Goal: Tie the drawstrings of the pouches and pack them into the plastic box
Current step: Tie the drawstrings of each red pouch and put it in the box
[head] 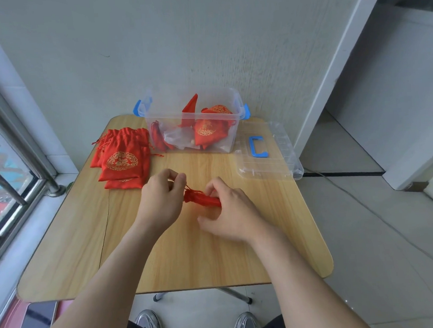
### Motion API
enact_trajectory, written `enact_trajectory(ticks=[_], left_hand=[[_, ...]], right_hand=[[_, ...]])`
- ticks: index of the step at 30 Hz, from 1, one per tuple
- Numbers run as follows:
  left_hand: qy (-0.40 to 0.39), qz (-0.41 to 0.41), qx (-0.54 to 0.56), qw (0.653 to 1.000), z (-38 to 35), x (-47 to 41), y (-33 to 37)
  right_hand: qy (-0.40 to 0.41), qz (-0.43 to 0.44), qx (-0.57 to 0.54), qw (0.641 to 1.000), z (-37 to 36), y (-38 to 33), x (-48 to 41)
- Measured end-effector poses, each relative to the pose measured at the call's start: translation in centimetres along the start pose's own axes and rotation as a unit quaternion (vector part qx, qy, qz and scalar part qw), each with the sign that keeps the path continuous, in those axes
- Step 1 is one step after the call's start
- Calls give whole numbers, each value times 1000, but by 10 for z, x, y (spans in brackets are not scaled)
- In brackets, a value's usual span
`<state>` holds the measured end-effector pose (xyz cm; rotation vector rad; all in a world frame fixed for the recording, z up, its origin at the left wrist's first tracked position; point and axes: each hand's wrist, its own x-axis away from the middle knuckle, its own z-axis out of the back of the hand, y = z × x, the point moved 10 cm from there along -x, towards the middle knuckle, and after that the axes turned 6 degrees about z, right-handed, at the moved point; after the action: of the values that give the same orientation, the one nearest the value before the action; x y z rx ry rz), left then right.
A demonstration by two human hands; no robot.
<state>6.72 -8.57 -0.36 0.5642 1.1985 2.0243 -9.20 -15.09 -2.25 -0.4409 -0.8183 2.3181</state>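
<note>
A red pouch lies bunched on the wooden table between my hands. My left hand pinches its thin red drawstring at the gathered mouth. My right hand is closed over the pouch body, hiding most of it. A stack of several flat red pouches with gold emblems lies at the back left. The clear plastic box with blue latches stands at the back centre and holds several red pouches.
The box's clear lid with a blue handle lies to the right of the box, overhanging the table edge. A window with metal bars runs along the left. A wall stands right behind the table. My shoes show below the front edge.
</note>
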Motion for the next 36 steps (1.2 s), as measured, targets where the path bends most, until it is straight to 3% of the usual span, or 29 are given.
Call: enact_trajectory(ticks=[3,6,11,15,21,31,36], left_hand=[[-17,28,41,999,-2,-5,-9],[0,33,71,997,3,-10,-13],[77,13,-16,997,19,-25,-17],[74,-86,-150,982,7,-36,-13],[73,-150,-275,947,-3,-46,-8],[54,-142,-343,927,-17,-60,-17],[29,-126,-349,928,-27,-62,-26]], right_hand=[[64,8,13,998,3,9,-10],[155,-15,-56,986,14,17,-16],[255,-27,-134,957,32,13,-15],[293,-43,-151,943,40,10,-23],[368,12,-158,916,66,-17,-39],[471,30,-110,875,106,-30,-81],[461,18,-138,877,118,-29,-118]])
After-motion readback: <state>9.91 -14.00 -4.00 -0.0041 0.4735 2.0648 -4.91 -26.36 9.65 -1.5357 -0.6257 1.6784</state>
